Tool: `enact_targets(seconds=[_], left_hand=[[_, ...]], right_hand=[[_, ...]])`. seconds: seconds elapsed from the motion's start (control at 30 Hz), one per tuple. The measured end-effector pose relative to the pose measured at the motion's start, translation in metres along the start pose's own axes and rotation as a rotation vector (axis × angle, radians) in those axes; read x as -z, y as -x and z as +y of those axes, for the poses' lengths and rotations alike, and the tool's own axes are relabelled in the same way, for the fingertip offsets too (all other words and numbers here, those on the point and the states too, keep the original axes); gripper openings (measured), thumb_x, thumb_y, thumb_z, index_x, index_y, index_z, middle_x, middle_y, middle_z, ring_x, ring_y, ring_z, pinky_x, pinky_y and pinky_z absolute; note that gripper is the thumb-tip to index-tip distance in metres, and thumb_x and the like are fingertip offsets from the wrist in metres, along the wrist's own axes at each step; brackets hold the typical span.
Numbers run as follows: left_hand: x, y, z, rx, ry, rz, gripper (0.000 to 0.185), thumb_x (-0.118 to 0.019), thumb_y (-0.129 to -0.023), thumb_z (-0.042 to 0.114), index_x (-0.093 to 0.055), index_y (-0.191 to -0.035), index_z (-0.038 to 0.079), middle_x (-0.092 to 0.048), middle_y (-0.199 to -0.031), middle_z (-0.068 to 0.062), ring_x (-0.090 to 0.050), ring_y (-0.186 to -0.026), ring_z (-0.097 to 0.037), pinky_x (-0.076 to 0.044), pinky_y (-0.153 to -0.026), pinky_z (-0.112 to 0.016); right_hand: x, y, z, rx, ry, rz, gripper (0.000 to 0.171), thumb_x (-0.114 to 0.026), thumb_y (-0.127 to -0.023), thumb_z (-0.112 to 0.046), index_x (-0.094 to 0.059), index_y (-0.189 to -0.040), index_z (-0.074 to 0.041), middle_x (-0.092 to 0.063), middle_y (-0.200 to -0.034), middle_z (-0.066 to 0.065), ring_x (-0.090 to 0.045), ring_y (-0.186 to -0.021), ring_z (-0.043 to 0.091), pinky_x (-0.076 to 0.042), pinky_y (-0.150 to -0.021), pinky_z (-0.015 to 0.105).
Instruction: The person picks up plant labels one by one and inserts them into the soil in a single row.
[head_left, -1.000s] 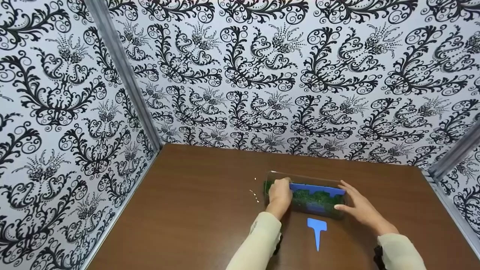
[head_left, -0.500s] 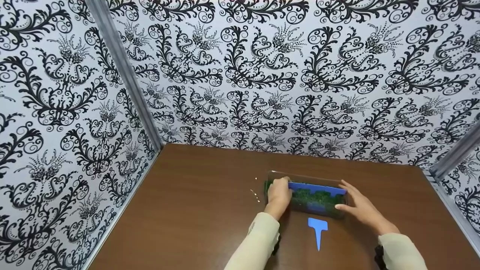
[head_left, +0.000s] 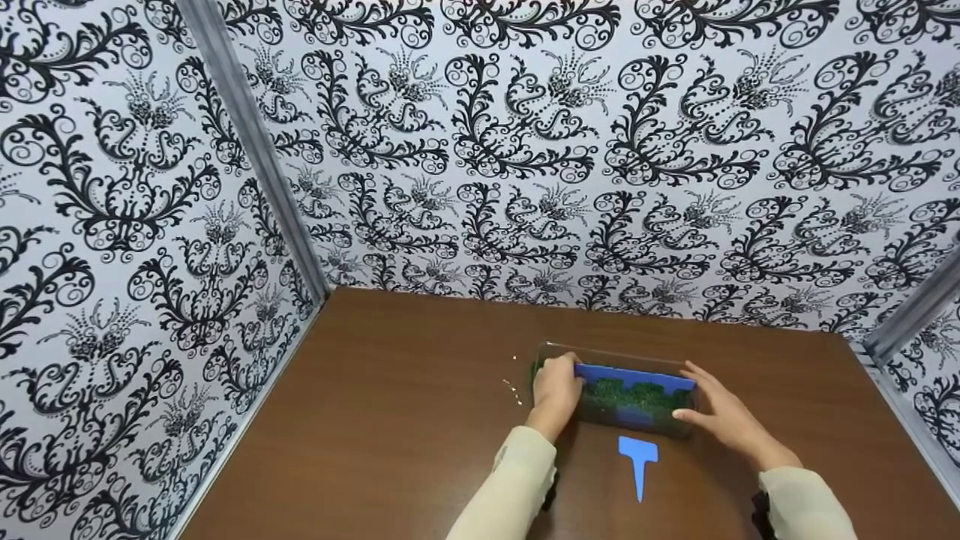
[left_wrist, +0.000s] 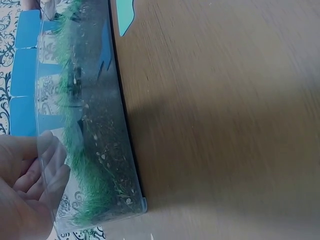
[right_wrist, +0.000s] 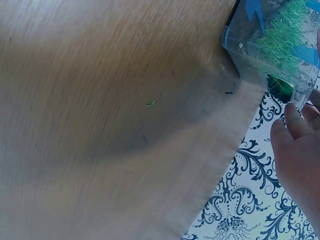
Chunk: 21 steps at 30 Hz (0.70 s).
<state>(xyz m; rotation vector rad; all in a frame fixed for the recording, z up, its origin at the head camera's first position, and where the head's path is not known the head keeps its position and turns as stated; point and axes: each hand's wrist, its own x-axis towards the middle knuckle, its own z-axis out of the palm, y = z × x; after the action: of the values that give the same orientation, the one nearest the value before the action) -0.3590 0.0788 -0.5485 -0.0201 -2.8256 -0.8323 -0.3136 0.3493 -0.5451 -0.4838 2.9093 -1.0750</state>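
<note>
A long clear plastic box (head_left: 637, 426) holds green artificial grass (head_left: 626, 395) over dark soil, with a row of blue T-shaped plant labels (left_wrist: 23, 72) standing in it. My left hand (head_left: 557, 386) reaches over the rim at the left end. Its bent fingers show through the clear wall in the left wrist view, right at the edge of the nearest label; I cannot tell whether they pinch it. My right hand (head_left: 724, 420) grips the box's right end, thumb in front and fingers at the back. In front of the box, a loose blue plant label (head_left: 638, 459) lies flat, stem toward me.
Several pale specks (head_left: 513, 390) lie on the brown tabletop (head_left: 390, 420) left of the box. A small green bit (right_wrist: 150, 103) lies beside it in the right wrist view. Patterned walls (head_left: 525, 150) enclose the table at the back and sides.
Both hands keep their places at the box, with the left forearm shifted very slightly left. The view has drifted slightly; the box, its labels and the loose label stay where they were.
</note>
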Motion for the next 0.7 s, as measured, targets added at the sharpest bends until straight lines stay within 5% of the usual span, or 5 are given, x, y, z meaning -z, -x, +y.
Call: enact_targets(seconds=[0.7], left_hand=[[0.009,0.001,-0.013,-0.008,0.054,0.031,0.010,-0.080,-0.083,0.019,-0.073,-0.089,0.023,-0.076,-0.087,0.006,-0.073,-0.080,-0.021,-0.057,-0.070,-0.033]], right_hand=[[0.001,-0.001,0.001,-0.008,-0.005,-0.026,0.076,-0.070,-0.093,-0.028,-0.034,-0.149,0.007,-0.020,-0.160,0.032,-0.023,-0.141,0.058,-0.026,-0.105,0.076]])
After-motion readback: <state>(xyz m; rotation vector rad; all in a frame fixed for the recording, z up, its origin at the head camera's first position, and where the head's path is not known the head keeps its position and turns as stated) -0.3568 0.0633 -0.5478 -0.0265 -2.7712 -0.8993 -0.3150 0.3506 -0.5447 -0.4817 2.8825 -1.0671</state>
